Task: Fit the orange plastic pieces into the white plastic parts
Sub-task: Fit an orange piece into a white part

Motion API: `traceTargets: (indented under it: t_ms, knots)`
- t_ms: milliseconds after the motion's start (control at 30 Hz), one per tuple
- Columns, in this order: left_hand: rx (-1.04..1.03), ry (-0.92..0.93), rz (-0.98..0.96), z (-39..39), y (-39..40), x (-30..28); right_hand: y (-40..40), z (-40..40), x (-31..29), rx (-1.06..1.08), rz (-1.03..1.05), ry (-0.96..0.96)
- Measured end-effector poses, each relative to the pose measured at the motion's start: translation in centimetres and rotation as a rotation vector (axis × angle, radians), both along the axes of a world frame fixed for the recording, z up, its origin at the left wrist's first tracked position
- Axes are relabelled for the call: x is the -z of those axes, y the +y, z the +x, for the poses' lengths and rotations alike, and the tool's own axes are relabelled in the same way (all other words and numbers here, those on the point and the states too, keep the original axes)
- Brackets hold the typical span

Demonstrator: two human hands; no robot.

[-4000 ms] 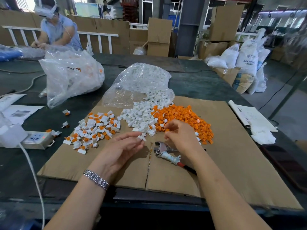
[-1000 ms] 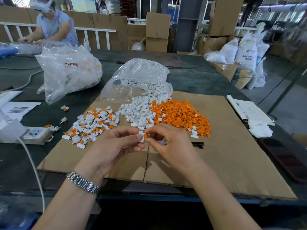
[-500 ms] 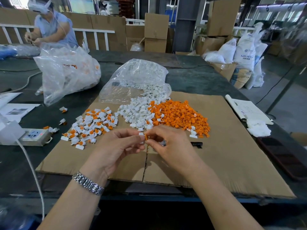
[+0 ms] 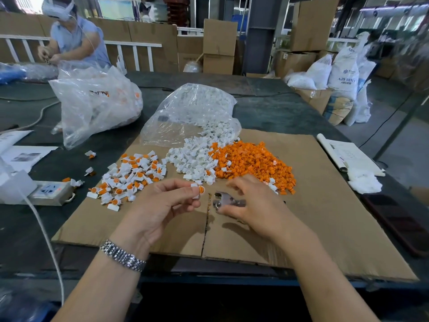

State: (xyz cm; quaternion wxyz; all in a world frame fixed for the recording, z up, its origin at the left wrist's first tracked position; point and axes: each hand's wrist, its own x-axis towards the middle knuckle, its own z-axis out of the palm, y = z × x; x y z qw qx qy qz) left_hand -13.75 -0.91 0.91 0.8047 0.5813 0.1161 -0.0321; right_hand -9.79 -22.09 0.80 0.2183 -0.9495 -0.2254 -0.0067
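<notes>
Surface: brown cardboard sheet [image 4: 313, 205] on dark surface.
Left hand [image 4: 162, 205]: pinches small white plastic part with orange piece [image 4: 198, 189] now in.
Right hand [image 4: 253, 205]: has let go, now curls on metal pliers [image 4: 226, 202].
Meaning: one more fitted.

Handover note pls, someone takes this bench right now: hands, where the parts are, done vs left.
Left hand: fingers pinch one white part with an orange piece in it, held above the cardboard.
Right hand: resting on the metal pliers on the cardboard; whether it grips them I cannot tell.
Parts: loose white parts pile centre, loose orange pieces pile right of it, clear bag with more white parts behind.
Done: fitted pile on the left of the cardboard, a few strays on the table.
Left: both loose piles are still large, so most of the fitting remains.
</notes>
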Motion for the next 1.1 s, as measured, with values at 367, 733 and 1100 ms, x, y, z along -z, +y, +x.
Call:
traceTargets:
  t_ms: [367,733,1100]
  knots:
    - [-0.108,-0.032,-0.081,0.0,0.7,0.8,-0.9,0.9,0.7,0.076,-0.343,0.155]
    - [-0.212,-0.106,-0.119,0.8,0.0,0.3,2.3,0.3,-2.9,-0.062,0.28,0.598]
    - [-0.277,-0.125,-0.018,1.2,-0.2,0.7,3.3,-1.0,-3.1,-0.161,0.28,0.54]
